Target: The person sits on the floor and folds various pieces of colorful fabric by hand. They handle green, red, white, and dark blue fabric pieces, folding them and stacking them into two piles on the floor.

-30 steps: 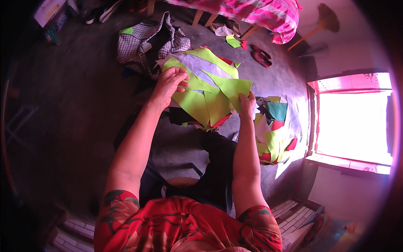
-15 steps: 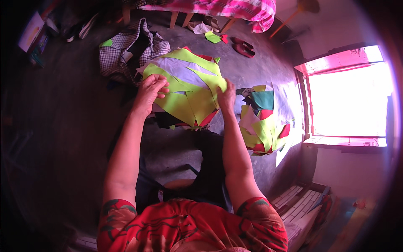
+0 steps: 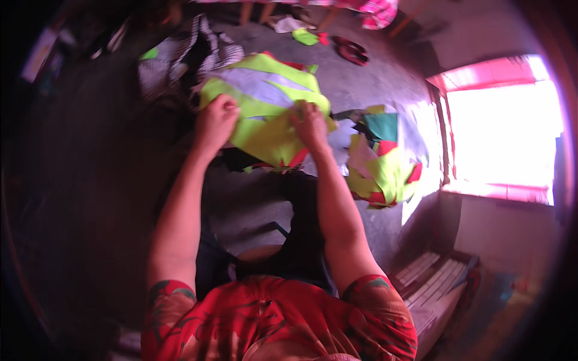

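Observation:
A heap of cloth scraps (image 3: 259, 87) stands in front of me, mostly yellow-green on top, with pale lavender pieces between and red and black ones below. At its left edge my left hand (image 3: 218, 123) is closed, fingers pinched at a yellow-green cloth scrap (image 3: 253, 135). My right hand (image 3: 310, 127) lies over the right part of the heap, its fingers curled down and closed on the yellow-green cloth. Both hands are slightly blurred, and the fingertips are partly hidden.
To the right sits a second heap of scraps (image 3: 388, 165), yellow-green, teal and red. Behind on the left lies a checked cloth (image 3: 159, 69). Dark red shoes (image 3: 350, 50) and small scraps (image 3: 306, 37) are at the back. A bright window (image 3: 506, 132) is on the right, with a slatted bench (image 3: 430, 283) below.
My right hand has moved left from the heap's right edge onto its top. My left hand has closed its fingers at the left edge. The view has shifted slightly.

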A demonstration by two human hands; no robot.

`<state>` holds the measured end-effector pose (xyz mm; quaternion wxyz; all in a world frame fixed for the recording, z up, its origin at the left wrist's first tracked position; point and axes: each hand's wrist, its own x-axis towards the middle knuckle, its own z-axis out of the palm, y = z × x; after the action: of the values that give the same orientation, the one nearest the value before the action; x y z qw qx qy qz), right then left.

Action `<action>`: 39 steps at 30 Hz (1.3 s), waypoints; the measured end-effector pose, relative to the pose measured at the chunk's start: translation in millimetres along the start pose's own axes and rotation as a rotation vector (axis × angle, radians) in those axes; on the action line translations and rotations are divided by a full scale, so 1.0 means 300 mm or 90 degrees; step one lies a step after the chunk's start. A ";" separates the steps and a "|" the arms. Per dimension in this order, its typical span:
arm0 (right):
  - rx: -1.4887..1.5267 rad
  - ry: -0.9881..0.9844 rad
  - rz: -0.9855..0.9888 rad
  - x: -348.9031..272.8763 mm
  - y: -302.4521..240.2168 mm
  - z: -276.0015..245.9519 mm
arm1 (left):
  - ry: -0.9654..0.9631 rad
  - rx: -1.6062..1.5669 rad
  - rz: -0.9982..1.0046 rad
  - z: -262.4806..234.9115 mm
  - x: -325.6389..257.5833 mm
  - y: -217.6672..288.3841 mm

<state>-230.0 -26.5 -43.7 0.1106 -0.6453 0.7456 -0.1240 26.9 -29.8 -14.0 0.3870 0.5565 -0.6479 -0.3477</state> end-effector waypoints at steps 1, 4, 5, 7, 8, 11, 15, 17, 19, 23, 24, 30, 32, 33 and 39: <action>0.008 0.035 -0.018 -0.003 0.036 0.023 | 0.014 0.021 0.012 0.013 -0.011 0.034; -0.001 0.038 -0.048 0.002 0.058 0.034 | 0.057 0.219 0.157 0.014 -0.025 0.059; -0.010 0.034 -0.048 -0.003 0.053 0.020 | 0.043 0.268 0.170 0.014 -0.029 0.066; -0.024 0.027 -0.048 -0.007 0.018 0.002 | 0.040 0.371 0.201 0.006 -0.039 0.052; -0.030 0.024 -0.043 -0.007 0.008 0.002 | 0.037 0.417 0.221 0.002 -0.045 0.047; -0.023 0.033 -0.057 0.000 0.015 -0.001 | 0.022 0.501 0.224 0.006 -0.058 0.063; -0.020 0.043 -0.069 0.007 0.018 -0.007 | -0.022 0.527 0.222 0.020 -0.071 0.072; -0.022 0.039 -0.076 0.009 0.015 -0.014 | -0.052 0.536 0.218 0.022 -0.067 0.082; -0.011 0.038 -0.101 0.021 0.035 -0.011 | -0.058 0.547 0.222 0.020 -0.068 0.093; -0.012 0.019 -0.091 0.029 0.038 -0.006 | -0.027 0.561 0.229 0.044 -0.064 0.070; -0.009 0.019 -0.094 0.029 0.040 -0.007 | -0.025 0.565 0.229 0.046 -0.065 0.073; -0.009 0.017 -0.083 0.026 0.041 -0.004 | -0.013 0.570 0.243 0.048 -0.071 0.068; -0.006 0.012 -0.081 0.022 0.028 0.000 | -0.007 0.579 0.241 0.049 -0.079 0.058; -0.005 0.008 -0.084 0.023 0.027 -0.002 | -0.001 0.585 0.246 0.049 -0.080 0.058; 0.008 0.013 -0.105 0.025 0.042 0.030 | 0.005 0.576 0.274 0.053 -0.078 0.054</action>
<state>-239.8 -32.6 -56.3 0.0964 -0.7025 0.6902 -0.1440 7.3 -4.1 -9.8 0.1723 0.5232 -0.8326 0.0578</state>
